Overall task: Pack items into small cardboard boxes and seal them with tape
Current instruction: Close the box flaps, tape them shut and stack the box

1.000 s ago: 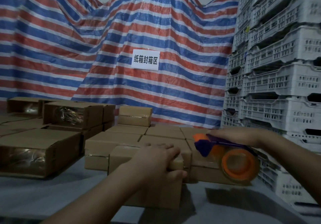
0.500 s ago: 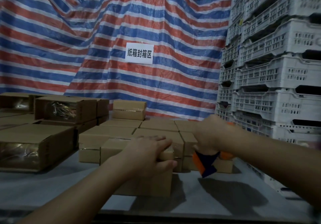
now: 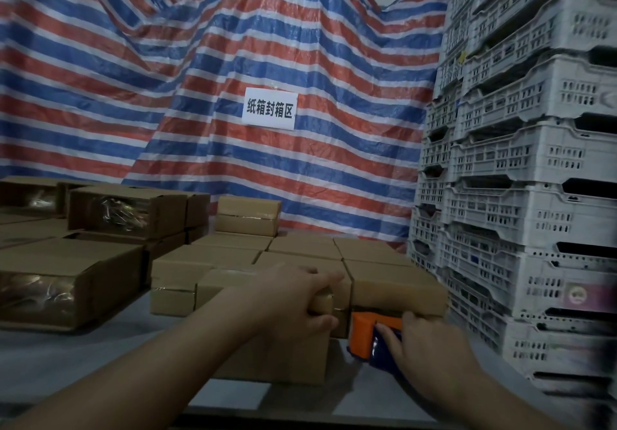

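Cardboard box (image 3: 267, 356) on grey table (image 3: 66, 363), left hand (image 3: 293, 299) gripping it, right hand (image 3: 424, 346) gripping tape dispenser (image 3: 365, 336), before striped tarp (image 3: 300, 46).

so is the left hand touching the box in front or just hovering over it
Touching. The head view shows the left hand lying on top of the front cardboard box, fingers curled over its far edge and thumb against its right side.

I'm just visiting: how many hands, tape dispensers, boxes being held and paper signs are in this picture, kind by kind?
Hands: 2, left hand and right hand
Tape dispenser: 1
Held box: 1
Paper sign: 1
Total: 5
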